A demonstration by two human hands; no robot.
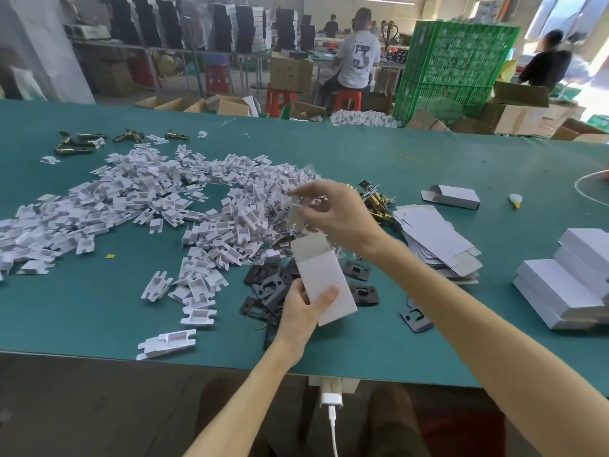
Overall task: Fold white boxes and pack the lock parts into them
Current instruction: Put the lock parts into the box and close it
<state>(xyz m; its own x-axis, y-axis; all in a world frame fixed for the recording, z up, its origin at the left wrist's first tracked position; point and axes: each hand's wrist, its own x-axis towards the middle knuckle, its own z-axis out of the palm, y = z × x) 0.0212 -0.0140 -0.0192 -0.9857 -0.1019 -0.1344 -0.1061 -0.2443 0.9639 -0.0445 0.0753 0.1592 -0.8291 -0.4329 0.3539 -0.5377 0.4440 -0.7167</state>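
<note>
left hand (303, 308) and right hand (336, 212): both bare. left forearm (244, 397) and right forearm (478, 318): bare as well, right out to the edges of view; whether i wear sleeves higher up cannot be told. low in view, my two knees show in dark brown trousers (395, 420): plain cloth, somewhat blurred.

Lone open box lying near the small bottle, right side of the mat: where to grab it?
Take the box from above, pinching across its two long side walls at mid-body. It lies flat on the mat with free space around it. Its open flaps point left, toward the brass parts, and look flimsy, so likely stay off that end.
</note>
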